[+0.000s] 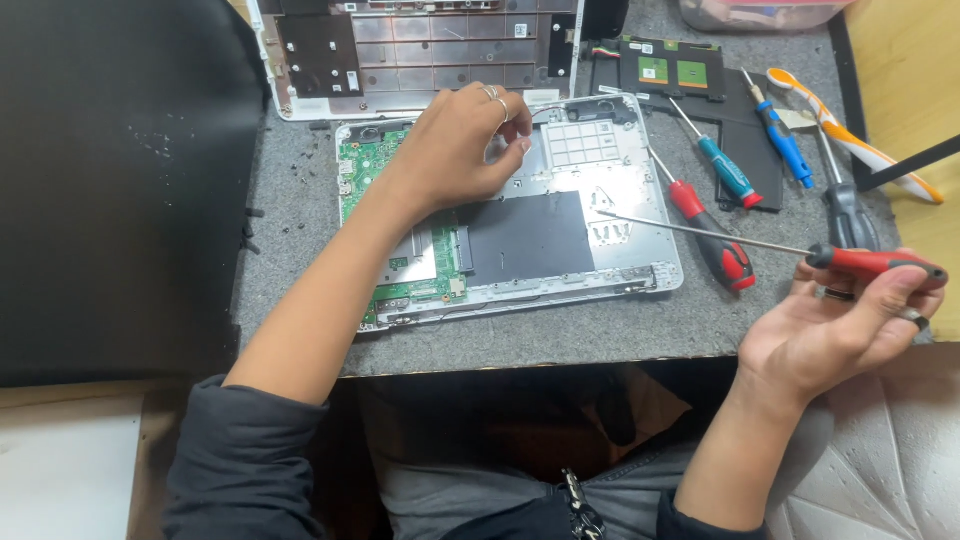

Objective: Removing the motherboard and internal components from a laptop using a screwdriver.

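A grey felt work mat carried an opened laptop base, its long axis running left to right, green circuit board exposed at its left end. The left hand rested on the base, fingertips pinching a thin wire. The right hand, well apart to the right, gripped a red-handled screwdriver, its shaft pointing left toward the base.
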